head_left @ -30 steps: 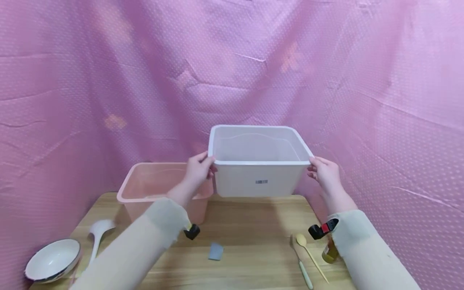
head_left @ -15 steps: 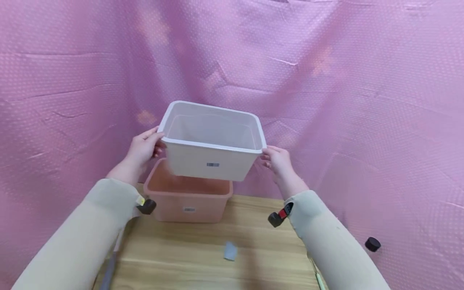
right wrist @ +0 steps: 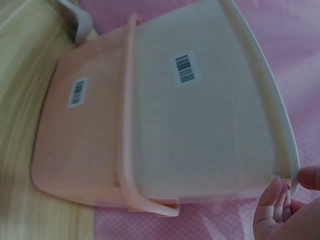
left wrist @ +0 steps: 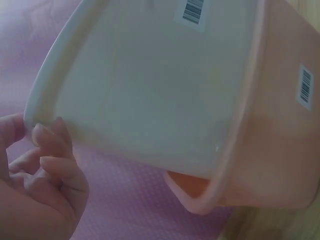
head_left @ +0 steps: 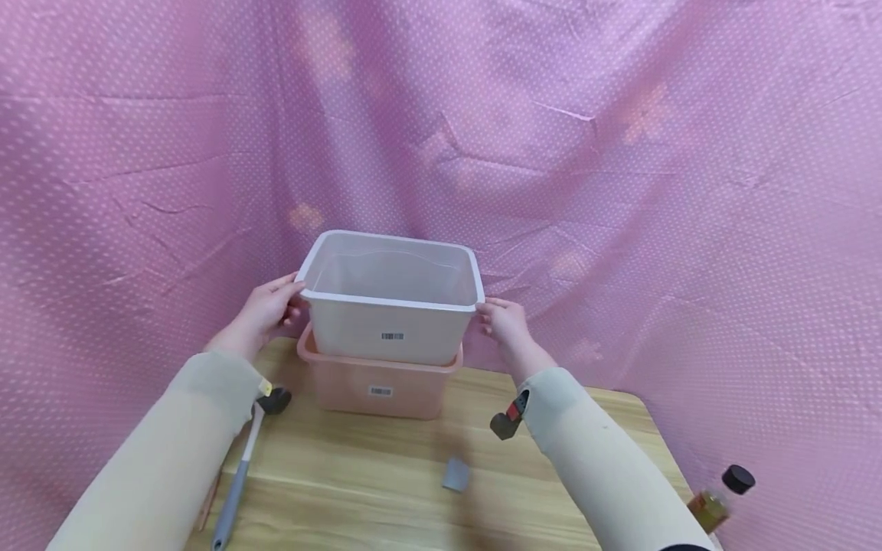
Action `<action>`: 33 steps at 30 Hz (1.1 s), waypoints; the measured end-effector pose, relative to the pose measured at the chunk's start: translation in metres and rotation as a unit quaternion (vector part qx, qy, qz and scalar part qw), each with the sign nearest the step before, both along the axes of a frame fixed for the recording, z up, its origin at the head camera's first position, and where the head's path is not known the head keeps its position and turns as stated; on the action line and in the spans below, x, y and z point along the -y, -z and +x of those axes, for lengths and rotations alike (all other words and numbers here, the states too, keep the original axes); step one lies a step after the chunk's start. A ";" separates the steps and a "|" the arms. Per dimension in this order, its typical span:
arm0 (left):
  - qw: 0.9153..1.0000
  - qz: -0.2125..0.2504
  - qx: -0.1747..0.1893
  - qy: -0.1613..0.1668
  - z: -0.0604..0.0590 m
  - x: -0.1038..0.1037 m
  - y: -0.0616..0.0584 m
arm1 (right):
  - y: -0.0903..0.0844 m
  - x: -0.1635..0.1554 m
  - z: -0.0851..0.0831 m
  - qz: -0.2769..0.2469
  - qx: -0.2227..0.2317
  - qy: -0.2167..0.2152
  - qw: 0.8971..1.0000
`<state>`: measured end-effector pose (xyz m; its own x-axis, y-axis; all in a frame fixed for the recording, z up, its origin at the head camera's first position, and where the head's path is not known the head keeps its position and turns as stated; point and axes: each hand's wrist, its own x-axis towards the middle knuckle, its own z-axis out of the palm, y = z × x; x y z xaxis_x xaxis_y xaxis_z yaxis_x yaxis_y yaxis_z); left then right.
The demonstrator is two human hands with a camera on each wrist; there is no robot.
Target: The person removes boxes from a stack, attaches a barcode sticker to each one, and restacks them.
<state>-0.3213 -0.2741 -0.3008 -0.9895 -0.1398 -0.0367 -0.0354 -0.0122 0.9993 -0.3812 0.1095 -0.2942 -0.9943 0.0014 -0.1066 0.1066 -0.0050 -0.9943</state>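
Your left hand point(head_left: 264, 312) has its fingers curled under the left rim of the white rectangular plastic bin point(head_left: 389, 315), thumb on top. Your right hand point(head_left: 503, 321) grips the right rim the same way, though the wrist view shows only its fingertips. The white bin sits nested in the pink rectangular plastic bin point(head_left: 377, 387), upright on the light wooden table point(head_left: 372, 474). A grey-handled ladle point(head_left: 236, 478), a small grey square pad point(head_left: 455, 474) and an amber black-capped bottle point(head_left: 720, 497) lie near. Pink dotted cloth point(head_left: 620, 153) hangs behind.
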 end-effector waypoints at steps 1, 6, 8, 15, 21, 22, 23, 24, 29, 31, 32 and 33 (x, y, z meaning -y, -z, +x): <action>1.000 -0.010 0.001 -0.002 0.000 0.002 0.003 | 0.004 0.001 0.001 0.007 0.000 -0.004 1.000; 0.998 -0.062 0.019 -0.008 0.001 0.008 0.022 | 0.026 0.008 0.006 0.024 0.008 -0.014 1.000; 0.997 -0.078 0.027 -0.014 0.002 0.007 0.029 | 0.036 0.010 0.009 0.033 0.012 -0.016 0.999; 0.994 -0.095 0.046 -0.033 0.003 0.000 0.059 | 0.071 0.012 0.017 0.074 0.012 -0.029 0.997; 0.988 -0.119 0.044 -0.084 0.002 -0.003 0.085 | 0.093 0.016 0.021 0.096 -0.004 -0.025 0.995; 0.986 -0.131 0.043 -0.097 0.003 -0.003 0.088 | 0.095 0.016 0.021 0.100 -0.007 -0.024 0.995; 0.982 -0.143 0.045 -0.111 0.003 -0.005 0.091 | 0.097 0.016 0.022 0.104 -0.011 -0.021 0.994; 0.980 -0.153 0.046 -0.122 0.004 -0.007 0.094 | 0.099 0.015 0.024 0.110 -0.014 -0.019 0.994; 0.970 -0.186 0.060 -0.147 0.007 -0.012 0.101 | 0.105 0.014 0.028 0.134 -0.027 -0.008 0.991; 0.968 -0.189 0.060 -0.156 0.007 -0.014 0.102 | 0.107 0.013 0.029 0.139 -0.032 -0.001 0.990; 0.966 -0.191 0.061 -0.164 0.006 -0.016 0.102 | 0.107 0.013 0.029 0.143 -0.033 0.004 0.989; 0.963 -0.198 0.061 -0.173 0.006 -0.018 0.102 | 0.107 0.012 0.029 0.147 -0.033 0.008 0.989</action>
<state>-0.3158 -0.2560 -0.4031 -0.8728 -0.4874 -0.0254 -0.2144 0.3362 0.9171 -0.3525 0.0973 -0.4009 -0.9987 0.0386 -0.0339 0.0435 0.2844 -0.9577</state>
